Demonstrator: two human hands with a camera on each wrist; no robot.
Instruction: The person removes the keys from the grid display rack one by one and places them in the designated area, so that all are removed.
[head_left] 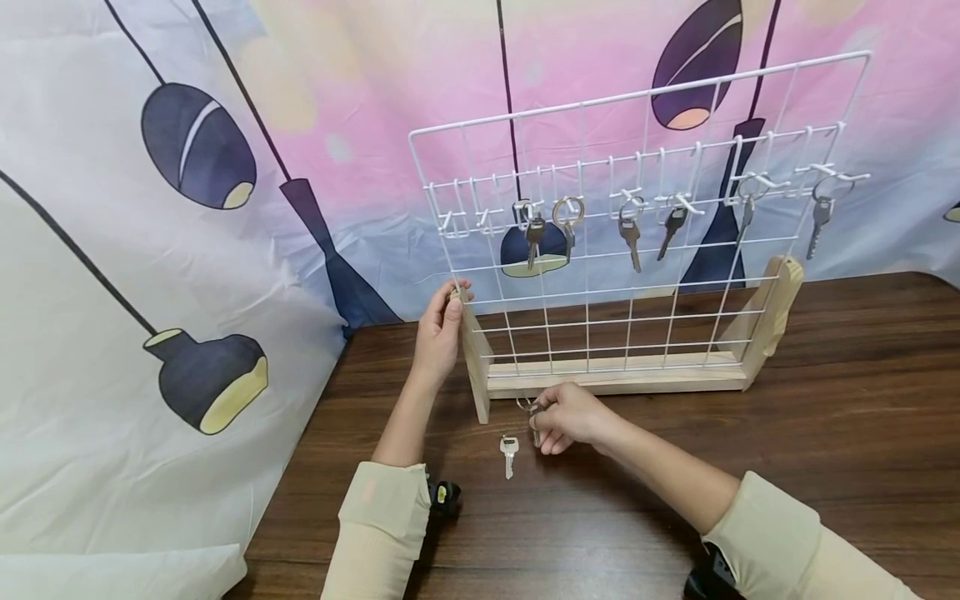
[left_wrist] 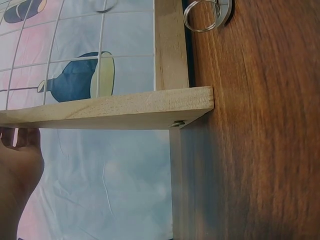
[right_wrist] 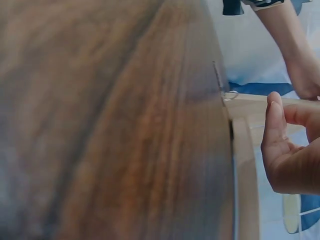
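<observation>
A white wire grid rack (head_left: 592,296) on a wooden stand (head_left: 622,382) holds several hanging keys, among them one (head_left: 630,237) near the middle. My left hand (head_left: 438,333) grips the top of the left wooden side post (left_wrist: 125,110); its fingertips are partly hidden behind the wood. Low in front of the stand, my right hand (head_left: 573,421) pinches a key (head_left: 535,423) with a metal ring. In the right wrist view, my right hand (right_wrist: 292,150) hides that key. A second silver key (head_left: 509,456) lies on the table just left of my right hand.
White hooks (head_left: 483,221) line the rack's crossbar, and the leftmost ones bear no keys. Dark brown wood forms the tabletop (head_left: 585,533). A printed cloth (head_left: 337,83) hangs behind and along the left. The right wooden side post (head_left: 776,317) stands at the far end.
</observation>
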